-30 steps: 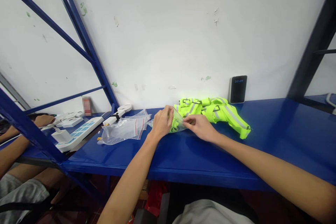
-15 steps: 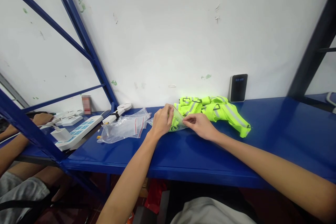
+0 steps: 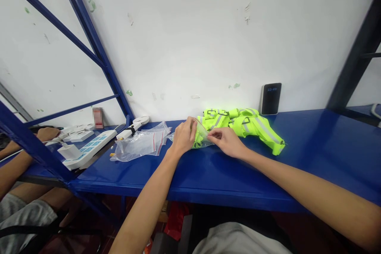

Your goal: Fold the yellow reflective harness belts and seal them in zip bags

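A clear zip-lock bag (image 3: pixel 204 138) with a neon yellow-green strap bundle inside is held between both hands over the blue table. My left hand (image 3: pixel 184 135) is closed on its left side, fingers pinched near the upper rim. At the bag's right edge, my right hand (image 3: pixel 225 141) pinches the plastic between thumb and fingertips. Just behind the hands lies a heap of neon yellow-green reflective straps (image 3: pixel 238 121) with grey bands and dark buckles. One strap end trails off to the right. Left of my left hand, flat clear zip-lock bags (image 3: pixel 139 145) with red seal lines are spread out.
On the blue table (image 3: pixel 315 147), a black-faced clock device (image 3: pixel 270 99) leans by the wall. A small white fan (image 3: pixel 140 121) and a white power strip (image 3: pixel 91 150) are at left. Beyond the blue frame post (image 3: pixel 98 47), another person's hand (image 3: pixel 47 134) rests near white boxes.
Almost nothing differs. Both hands keep their pinch on the bag, and the view has shifted very slightly.
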`<state>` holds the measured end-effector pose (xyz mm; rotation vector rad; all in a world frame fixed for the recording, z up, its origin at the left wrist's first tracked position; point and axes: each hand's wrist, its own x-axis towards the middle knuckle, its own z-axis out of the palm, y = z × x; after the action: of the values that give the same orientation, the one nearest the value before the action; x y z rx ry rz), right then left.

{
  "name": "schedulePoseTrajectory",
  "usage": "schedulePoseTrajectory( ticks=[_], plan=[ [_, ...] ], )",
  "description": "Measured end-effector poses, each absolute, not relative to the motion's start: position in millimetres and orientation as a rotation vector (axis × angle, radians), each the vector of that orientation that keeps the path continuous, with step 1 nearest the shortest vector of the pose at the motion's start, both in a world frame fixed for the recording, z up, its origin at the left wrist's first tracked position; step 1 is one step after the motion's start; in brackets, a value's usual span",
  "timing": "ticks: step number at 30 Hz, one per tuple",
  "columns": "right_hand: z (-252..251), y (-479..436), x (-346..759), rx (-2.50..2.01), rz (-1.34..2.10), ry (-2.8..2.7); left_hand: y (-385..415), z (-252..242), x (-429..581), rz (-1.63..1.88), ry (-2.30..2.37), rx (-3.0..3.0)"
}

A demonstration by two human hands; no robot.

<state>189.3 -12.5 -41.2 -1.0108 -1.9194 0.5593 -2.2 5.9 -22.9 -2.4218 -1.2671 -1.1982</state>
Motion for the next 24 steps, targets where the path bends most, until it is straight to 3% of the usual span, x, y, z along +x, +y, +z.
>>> schedulePoseTrajectory(
  ticks=[24],
  plan=[
    [-41.6, -16.9, 191.9, -1.038, 0.621, -2.041, 6.2, -22.7, -3.8, -1.217, -1.273, -2.422]
  ],
)
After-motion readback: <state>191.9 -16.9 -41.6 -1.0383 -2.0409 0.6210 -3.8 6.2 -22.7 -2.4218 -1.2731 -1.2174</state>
